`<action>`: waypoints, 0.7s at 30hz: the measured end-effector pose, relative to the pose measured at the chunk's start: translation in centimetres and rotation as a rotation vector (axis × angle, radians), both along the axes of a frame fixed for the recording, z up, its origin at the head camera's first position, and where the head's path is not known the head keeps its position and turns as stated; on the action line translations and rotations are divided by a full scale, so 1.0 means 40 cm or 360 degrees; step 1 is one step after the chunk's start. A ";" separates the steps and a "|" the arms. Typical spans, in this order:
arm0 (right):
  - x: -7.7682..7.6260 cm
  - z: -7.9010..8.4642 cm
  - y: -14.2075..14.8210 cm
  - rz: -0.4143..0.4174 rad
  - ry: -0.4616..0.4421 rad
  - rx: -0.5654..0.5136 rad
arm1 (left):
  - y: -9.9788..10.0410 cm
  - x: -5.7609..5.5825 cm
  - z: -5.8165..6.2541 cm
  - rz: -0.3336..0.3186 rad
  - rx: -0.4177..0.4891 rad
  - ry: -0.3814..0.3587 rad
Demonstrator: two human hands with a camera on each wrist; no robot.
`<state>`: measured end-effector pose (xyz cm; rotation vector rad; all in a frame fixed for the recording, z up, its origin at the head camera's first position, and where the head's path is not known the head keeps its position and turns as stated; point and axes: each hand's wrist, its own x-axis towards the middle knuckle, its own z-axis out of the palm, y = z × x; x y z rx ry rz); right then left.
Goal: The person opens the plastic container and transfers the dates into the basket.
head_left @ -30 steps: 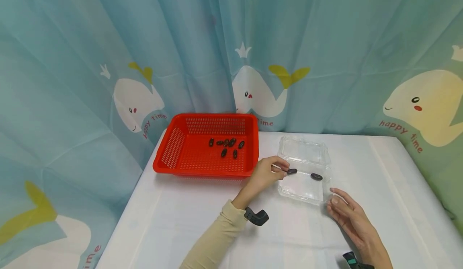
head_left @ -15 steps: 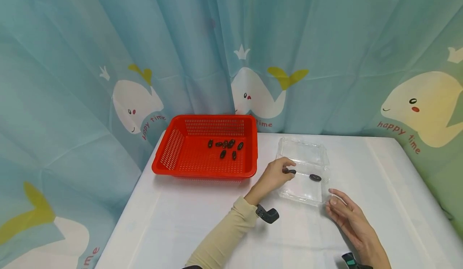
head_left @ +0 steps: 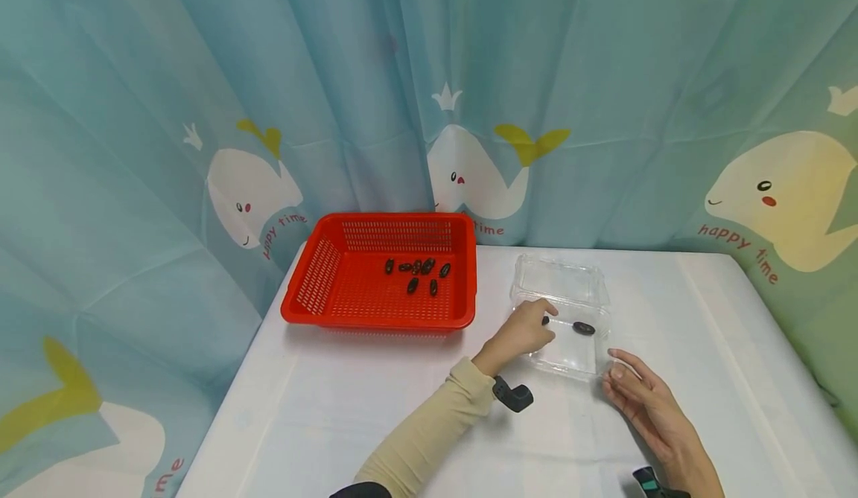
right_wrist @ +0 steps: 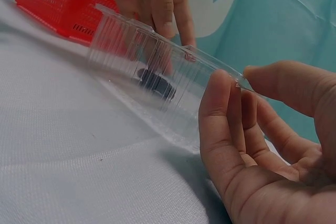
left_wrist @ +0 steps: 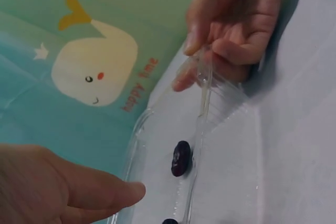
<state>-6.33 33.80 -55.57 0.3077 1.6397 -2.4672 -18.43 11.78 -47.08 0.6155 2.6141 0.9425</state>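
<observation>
A clear plastic clamshell box (head_left: pixel 571 353) stands on the table with its lid (head_left: pixel 559 278) folded back. Inside lies a dark, glossy date (left_wrist: pixel 181 158). A second date (head_left: pixel 545 321) shows beside the fingers of my left hand (head_left: pixel 519 332), partly hidden by them. That hand reaches over the box's left side, thumb and forefinger spread apart. In the right wrist view, thumb and fingers of my right hand (right_wrist: pixel 262 129) pinch the rim at the box's near right corner.
A red perforated basket (head_left: pixel 335 289) sits to the left of the box, with several dates (head_left: pixel 427 266) on its floor. White cloth covers the table (head_left: pixel 322 401). A blue-green curtain (head_left: pixel 375 96) with whale prints hangs behind.
My left hand has moved right, farther over the box, and its thumb and fingers have spread from the date they held. The right hand keeps its place at the corner.
</observation>
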 end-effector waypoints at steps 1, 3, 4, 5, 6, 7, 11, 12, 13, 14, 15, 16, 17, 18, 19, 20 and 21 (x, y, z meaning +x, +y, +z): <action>0.000 0.000 0.000 0.0005 0.0002 -0.0004 | 0.004 0.000 0.000 0.0000 -0.0013 0.0010; 0.000 0.001 0.001 0.0011 0.0008 -0.0007 | 0.010 0.000 -0.002 -0.0002 -0.0037 0.0032; 0.000 0.002 0.001 0.0009 0.0007 -0.0012 | 0.012 0.000 -0.004 -0.0003 -0.0040 0.0045; 0.000 0.003 0.001 0.0007 0.0004 -0.0012 | 0.013 0.000 -0.006 -0.0004 -0.0039 0.0058; 0.000 0.004 0.002 0.0004 0.0001 -0.0010 | 0.014 0.000 -0.008 -0.0004 -0.0035 0.0072; 0.000 0.005 0.002 0.0002 -0.0004 -0.0005 | 0.013 0.000 -0.010 -0.0007 -0.0032 0.0088; -0.002 0.007 0.002 -0.0013 -0.0026 0.0003 | 0.009 -0.002 -0.017 -0.0021 0.0016 0.0138; -0.002 0.007 0.002 -0.0012 -0.0028 0.0003 | 0.008 -0.003 -0.019 -0.0027 0.0022 0.0147; -0.002 0.007 0.002 -0.0010 -0.0028 0.0002 | 0.008 -0.004 -0.022 -0.0034 0.0029 0.0148; -0.002 0.007 0.002 -0.0007 -0.0026 -0.0001 | 0.008 -0.005 -0.024 -0.0037 0.0038 0.0142; -0.002 0.006 0.002 -0.0004 -0.0024 -0.0008 | 0.008 -0.006 -0.028 -0.0038 0.0047 0.0133; -0.001 0.006 0.002 0.0004 -0.0018 -0.0014 | 0.009 -0.006 -0.032 -0.0037 0.0058 0.0120; -0.001 0.005 0.002 0.0012 -0.0011 -0.0021 | 0.011 -0.007 -0.035 -0.0034 0.0068 0.0108; -0.001 0.004 0.002 0.0017 -0.0004 -0.0026 | 0.013 -0.008 -0.039 -0.0031 0.0078 0.0097; -0.001 0.003 0.002 0.0021 0.0005 -0.0032 | 0.015 -0.009 -0.044 -0.0021 0.0085 0.0081; -0.001 0.001 0.002 0.0025 0.0014 -0.0041 | 0.018 -0.009 -0.047 -0.0014 0.0087 0.0073; 0.000 0.001 0.002 0.0032 0.0023 -0.0045 | 0.021 -0.010 -0.051 -0.0012 0.0088 0.0075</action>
